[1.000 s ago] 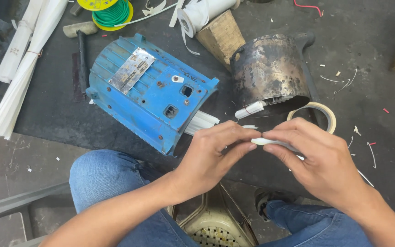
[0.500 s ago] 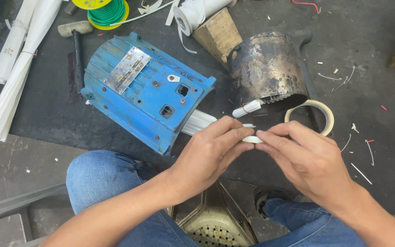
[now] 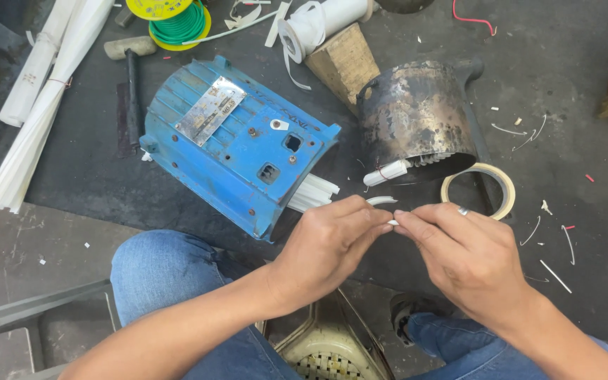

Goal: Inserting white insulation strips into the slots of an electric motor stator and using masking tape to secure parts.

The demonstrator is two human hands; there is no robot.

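1. White sleeve piece, one small bit, sits pinched between both hands, just in front of the blue motor housing.
2. Left hand: fingers closed narrow on the piece's left end.
3. Right hand: fingers pressed together on its right end, tips of both hands touching.
4. One dark metal cylinder stands just beside the housing, one white tube poking from its mouth.
5. One tape ring lies near the right hand.
6. One green wire spool, one wooden wedge, one hammer farther back.
7. One bundle of white strips at far left.
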